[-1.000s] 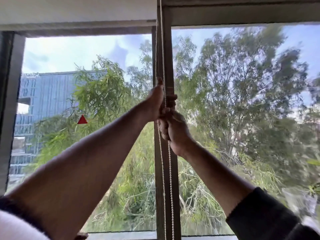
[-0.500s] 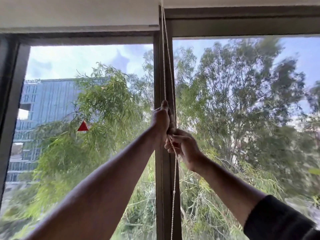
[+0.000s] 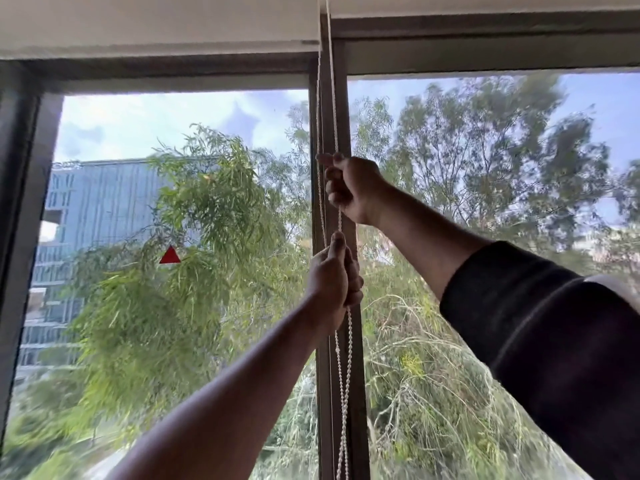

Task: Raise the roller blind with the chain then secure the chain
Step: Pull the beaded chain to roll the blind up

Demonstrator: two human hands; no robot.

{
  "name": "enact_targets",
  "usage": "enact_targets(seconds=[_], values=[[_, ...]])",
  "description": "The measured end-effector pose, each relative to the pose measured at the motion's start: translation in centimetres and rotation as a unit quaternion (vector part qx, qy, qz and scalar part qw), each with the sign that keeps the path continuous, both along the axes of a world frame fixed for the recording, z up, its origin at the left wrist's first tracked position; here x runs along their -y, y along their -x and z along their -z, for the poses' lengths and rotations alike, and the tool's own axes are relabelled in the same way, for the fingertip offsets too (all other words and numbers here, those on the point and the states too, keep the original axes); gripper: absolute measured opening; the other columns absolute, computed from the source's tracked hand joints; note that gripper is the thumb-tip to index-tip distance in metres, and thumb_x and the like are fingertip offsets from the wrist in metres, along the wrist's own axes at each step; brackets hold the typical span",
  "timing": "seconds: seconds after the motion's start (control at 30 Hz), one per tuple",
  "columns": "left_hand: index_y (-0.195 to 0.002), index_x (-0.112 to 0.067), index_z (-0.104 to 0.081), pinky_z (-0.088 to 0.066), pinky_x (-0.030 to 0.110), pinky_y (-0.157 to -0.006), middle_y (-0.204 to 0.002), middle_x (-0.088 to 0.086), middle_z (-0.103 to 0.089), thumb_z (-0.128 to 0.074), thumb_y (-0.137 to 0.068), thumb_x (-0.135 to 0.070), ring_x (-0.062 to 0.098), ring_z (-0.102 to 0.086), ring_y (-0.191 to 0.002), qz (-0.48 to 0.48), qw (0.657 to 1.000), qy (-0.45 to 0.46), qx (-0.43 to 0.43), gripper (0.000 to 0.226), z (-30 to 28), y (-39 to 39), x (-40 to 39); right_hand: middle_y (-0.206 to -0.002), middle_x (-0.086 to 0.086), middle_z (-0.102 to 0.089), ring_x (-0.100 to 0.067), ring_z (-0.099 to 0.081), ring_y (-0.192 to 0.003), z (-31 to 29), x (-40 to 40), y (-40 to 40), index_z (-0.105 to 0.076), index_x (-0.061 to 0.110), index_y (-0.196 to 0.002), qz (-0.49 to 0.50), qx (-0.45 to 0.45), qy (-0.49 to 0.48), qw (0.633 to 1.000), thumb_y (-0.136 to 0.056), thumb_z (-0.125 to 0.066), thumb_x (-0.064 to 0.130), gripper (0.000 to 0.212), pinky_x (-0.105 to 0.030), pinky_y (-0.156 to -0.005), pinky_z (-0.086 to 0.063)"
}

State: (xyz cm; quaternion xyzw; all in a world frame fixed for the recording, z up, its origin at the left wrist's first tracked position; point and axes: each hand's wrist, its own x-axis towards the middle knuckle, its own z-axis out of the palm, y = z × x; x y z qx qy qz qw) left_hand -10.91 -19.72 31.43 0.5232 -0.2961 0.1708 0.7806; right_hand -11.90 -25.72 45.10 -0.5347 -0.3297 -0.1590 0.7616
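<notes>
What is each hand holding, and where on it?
Both grip the bead chain: right hand high on it, left hand directly below.

Bare left forearm (image 3: 225, 393); right arm in dark sleeve (image 3: 554, 341), pushed up past the wrist

right hand (image 3: 353, 188) now climbing above the left hand (image 3: 329, 275) on the chain (image 3: 343, 375), hands separating after being bunched together, roller blind (image 3: 156, 22) hem sitting slightly higher, view tilting upward

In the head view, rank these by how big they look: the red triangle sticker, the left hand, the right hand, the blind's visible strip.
1. Blind, widest.
2. Left hand and right hand: alike, unranked.
3. Red triangle sticker, smallest.
</notes>
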Motion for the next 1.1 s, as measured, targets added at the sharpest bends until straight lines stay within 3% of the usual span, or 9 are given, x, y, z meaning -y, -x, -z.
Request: enact_targets(seconds=[0.17,0.27,0.43,0.57,0.7,0.77,0.87,0.97,1.1], values=[[-0.057,-0.025,-0.028,-0.017,0.012,-0.039,-0.043,-0.006,-0.024,-0.035,-0.106,-0.047,0.008,-0.016,-0.033,0.010,0.999,-0.031,-0.009,0.054,0.5,0.2,-0.5,-0.049,0.008,-0.038,-0.007,-0.028,-0.037,1.6,-0.5,0.4,-0.064,0.023,-0.093,0.003,0.053,-0.038,0.998,-0.105,-0.041,0.009,0.030,-0.018,-0.037,-0.019],[-0.059,-0.018,-0.041,-0.031,0.019,-0.043,-0.046,-0.002,-0.037,-0.028,-0.104,-0.056,0.011,-0.030,-0.038,0.014,0.996,-0.081,-0.041,0.061,1.3,-0.1,-1.7,-0.045,0.009,-0.039,-0.007,-0.027,-0.035,3.5,0.0,-0.1,-0.061,0.022,-0.090,0.010,0.058,-0.038,0.998,-0.105,-0.040,0.008,0.030,-0.015,-0.039,-0.017],[-0.100,-0.008,-0.065,-0.050,0.032,-0.065,-0.078,0.009,-0.066,-0.021,-0.098,-0.067,0.020,-0.061,-0.065,-0.032,0.995,-0.090,-0.031,0.073,-1.0,-0.8,-2.6,-0.046,0.007,-0.038,-0.009,-0.026,-0.037,6.0,-0.2,-0.7,-0.062,0.020,-0.086,0.012,0.068,-0.040,0.997,-0.105,-0.040,0.006,0.032,-0.014,-0.041,-0.020],[-0.087,-0.015,-0.066,-0.048,0.024,-0.052,-0.073,0.004,-0.061,-0.030,-0.103,-0.056,0.015,-0.059,-0.057,-0.069,0.997,-0.044,-0.006,0.057,-5.9,0.2,-2.1,-0.054,0.000,-0.046,-0.008,-0.036,-0.035,8.0,0.1,-0.5,-0.065,0.020,-0.081,0.013,0.079,-0.023,0.996,-0.101,-0.044,0.003,0.034,-0.013,-0.038,-0.025],[-0.094,-0.008,-0.064,-0.051,0.028,-0.060,-0.073,0.008,-0.073,-0.024,-0.109,-0.037,0.023,-0.066,-0.067,-0.051,0.997,-0.063,-0.002,0.051,-10.5,2.0,-1.6,-0.053,-0.002,-0.040,-0.006,-0.029,-0.035,10.1,0.5,-0.9,-0.059,-0.003,-0.088,0.067,0.150,0.024,0.986,-0.102,-0.042,0.001,0.023,-0.017,-0.036,-0.022],[-0.097,-0.012,-0.062,-0.047,0.026,-0.056,-0.067,0.003,-0.073,-0.021,-0.109,-0.032,0.021,-0.064,-0.062,-0.047,0.997,-0.061,0.010,0.048,-11.8,2.9,-1.4,-0.051,0.003,-0.038,-0.007,-0.027,-0.037,11.3,0.4,-1.3,-0.059,-0.001,-0.088,0.075,0.150,0.044,0.985,-0.105,-0.041,0.006,0.026,-0.018,-0.038,-0.021],[-0.084,-0.017,-0.058,-0.029,0.017,-0.038,-0.047,-0.004,-0.055,-0.027,-0.108,-0.030,0.011,-0.042,-0.038,-0.063,0.997,-0.033,0.010,0.042,-12.6,3.1,-0.8,-0.051,0.006,-0.040,-0.008,-0.027,-0.039,13.0,0.5,-1.7,-0.065,0.029,-0.077,0.075,0.157,0.063,0.983,-0.107,-0.043,0.010,0.042,-0.020,-0.040,-0.020],[-0.065,-0.023,-0.036,-0.016,0.009,-0.033,-0.037,-0.011,-0.032,-0.034,-0.108,-0.037,0.005,-0.023,-0.027,-0.089,0.996,-0.023,0.018,0.045,-11.7,2.6,0.0,-0.050,0.009,-0.041,-0.007,-0.028,-0.039,14.2,0.9,-2.1,-0.064,0.027,-0.078,0.091,0.178,0.088,0.976,-0.107,-0.044,0.011,0.039,-0.022,-0.041,-0.021],[-0.063,-0.023,-0.029,-0.017,0.008,-0.034,-0.037,-0.011,-0.028,-0.035,-0.107,-0.038,0.004,-0.019,-0.026,-0.093,0.994,-0.022,0.046,0.048,-9.7,1.9,0.3,-0.053,0.007,-0.044,-0.010,-0.032,-0.044,14.9,2.0,-2.8,-0.063,0.019,-0.084,0.071,0.138,0.129,0.979,-0.108,-0.040,0.008,0.035,-0.019,-0.041,-0.024]])
